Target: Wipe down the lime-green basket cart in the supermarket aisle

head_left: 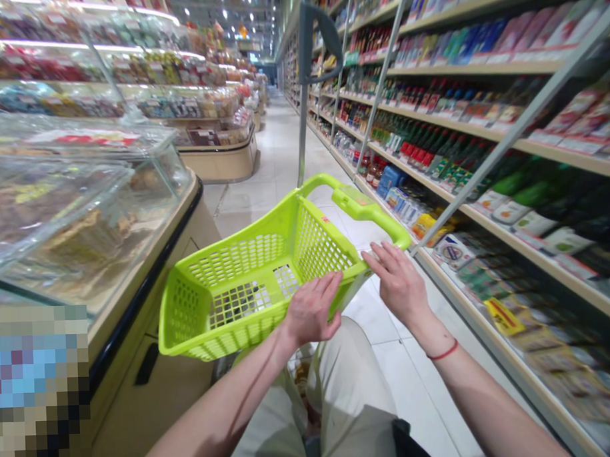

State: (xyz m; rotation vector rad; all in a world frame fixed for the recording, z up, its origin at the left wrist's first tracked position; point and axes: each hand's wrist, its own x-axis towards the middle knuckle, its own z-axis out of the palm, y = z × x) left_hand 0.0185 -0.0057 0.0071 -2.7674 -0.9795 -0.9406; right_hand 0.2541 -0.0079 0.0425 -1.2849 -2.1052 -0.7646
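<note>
A lime-green plastic shopping basket (pixel 221 271) hangs tilted in front of me, with nothing in it. Its handle (pixel 364 210) arches up at the right. My left hand (pixel 312 311) holds the basket's near rim, fingers curled over the edge. My right hand (pixel 397 282) rests on the rim's right corner just below the handle, fingers stretched forward and touching the plastic. A red string circles my right wrist.
A glass-covered food counter (pixel 84 196) stands close on the left. Long shelves (pixel 507 148) of bottles and packets run along the right. A metal ladder frame (pixel 380 86) leans on those shelves. The tiled aisle (pixel 282 149) stretches ahead.
</note>
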